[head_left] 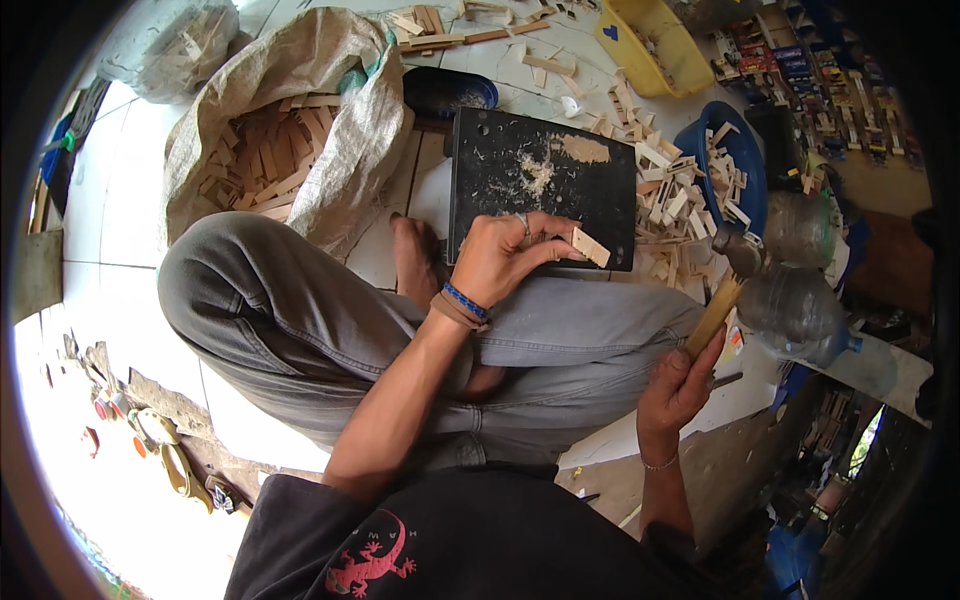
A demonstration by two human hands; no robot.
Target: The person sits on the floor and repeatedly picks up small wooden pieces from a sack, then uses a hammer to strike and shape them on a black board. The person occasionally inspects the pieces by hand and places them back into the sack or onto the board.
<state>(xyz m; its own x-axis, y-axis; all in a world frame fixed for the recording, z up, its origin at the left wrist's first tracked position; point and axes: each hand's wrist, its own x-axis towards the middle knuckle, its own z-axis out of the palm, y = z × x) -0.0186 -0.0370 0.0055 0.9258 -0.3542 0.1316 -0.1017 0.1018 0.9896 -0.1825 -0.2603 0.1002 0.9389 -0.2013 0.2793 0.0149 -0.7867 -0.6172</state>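
Note:
Between the thumb and fingers of my left hand [500, 255] is a small pale wooden block [591, 247] with a row of small marks along its end. I hold it over the near right edge of a black board [490, 190], which carries wood shavings [537, 176] and a patch of sawdust. My right hand [680, 390] is wrapped round the wooden handle of a hammer [714, 318], above my right knee. The hammer's metal head points away from me, apart from the block.
A woven sack [350, 170] of wood strips stands at the left. Small wooden pieces [665, 195] lie heaped right of the board, beside a blue basin [759, 180]. A yellow tub [690, 60], a dark oval tray [450, 92] and clear plastic bottles [790, 310] surround the area.

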